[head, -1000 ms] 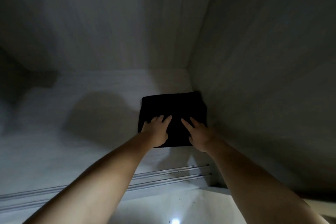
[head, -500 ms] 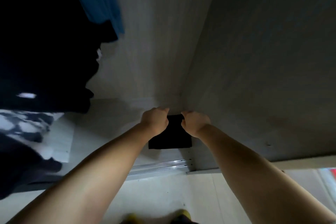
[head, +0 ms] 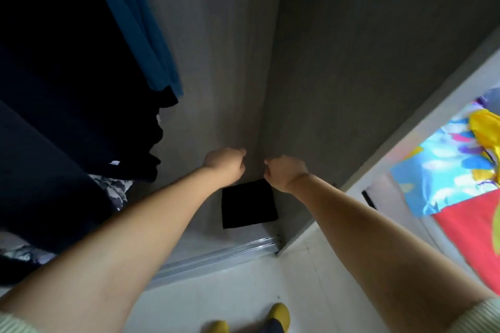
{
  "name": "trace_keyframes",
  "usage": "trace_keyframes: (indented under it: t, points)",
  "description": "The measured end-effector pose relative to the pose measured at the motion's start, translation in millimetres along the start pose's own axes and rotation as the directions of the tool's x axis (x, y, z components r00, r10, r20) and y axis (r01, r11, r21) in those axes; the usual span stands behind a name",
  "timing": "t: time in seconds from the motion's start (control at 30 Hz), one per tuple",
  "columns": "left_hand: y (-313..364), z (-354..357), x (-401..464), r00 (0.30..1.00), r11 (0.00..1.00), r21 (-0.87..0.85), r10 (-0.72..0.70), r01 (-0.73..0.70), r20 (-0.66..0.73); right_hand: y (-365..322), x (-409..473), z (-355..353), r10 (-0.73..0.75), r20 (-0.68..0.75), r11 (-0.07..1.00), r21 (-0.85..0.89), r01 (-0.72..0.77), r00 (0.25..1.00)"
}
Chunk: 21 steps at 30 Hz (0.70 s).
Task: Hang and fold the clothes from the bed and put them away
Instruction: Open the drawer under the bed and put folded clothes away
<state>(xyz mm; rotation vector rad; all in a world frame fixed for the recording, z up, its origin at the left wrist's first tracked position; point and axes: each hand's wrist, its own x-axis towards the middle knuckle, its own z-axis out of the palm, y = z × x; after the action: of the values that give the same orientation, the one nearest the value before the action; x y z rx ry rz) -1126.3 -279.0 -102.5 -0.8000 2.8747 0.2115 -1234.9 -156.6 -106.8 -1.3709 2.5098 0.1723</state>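
A: Where is the folded garment found?

B: A folded black garment (head: 249, 204) is seen lying flat on the wardrobe floor (head: 200, 227), tucked into the back right corner, against the right side panel (head: 365, 62). The type of garment cannot be told; only a dark square is shown.

A: Hands?

B: The left hand (head: 226, 163) is held above the garment's far left edge, fingers curled in loosely, nothing gripped. The right hand (head: 284, 173) is held over the far right corner, fingers curled the same way, nothing held either. A small gap is left between the two hands. No contact with the cloth is shown.

A: Anything else noted?

B: Hanging clothes are seen on the left: a teal garment (head: 140, 24) beside dark garments (head: 67, 89), with a black-and-white patterned piece (head: 113, 189) lower down. A metal sliding-door track (head: 216, 257) is run along the wardrobe's front edge. Yellow slippers (head: 278, 316) are visible on the pale floor at the bottom. A brightly patterned bedsheet (head: 446, 167) is seen at the far right, with yellow cloth (head: 484, 127) lying on it.
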Motion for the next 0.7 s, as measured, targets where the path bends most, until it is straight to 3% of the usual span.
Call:
trace_keyframes:
  t: [0.3,0.5,0.7]
  points:
    - [86,-12,-42,0.940,0.933,0.115,0.335,-0.340,0.061,36,-111,19,0.185,-0.055,0.981,0.074,-0.180,0.981]
    - [177,-7,-71,0.801,0.791,0.129,0.589,-0.598,0.106,99,-189,33,0.375,-0.029,0.917,0.155,-0.366,0.927]
    - [322,-1,-97,0.700,0.694,0.090,0.708,-0.714,0.094,199,-313,50,0.558,-0.051,0.818,0.205,-0.538,0.828]
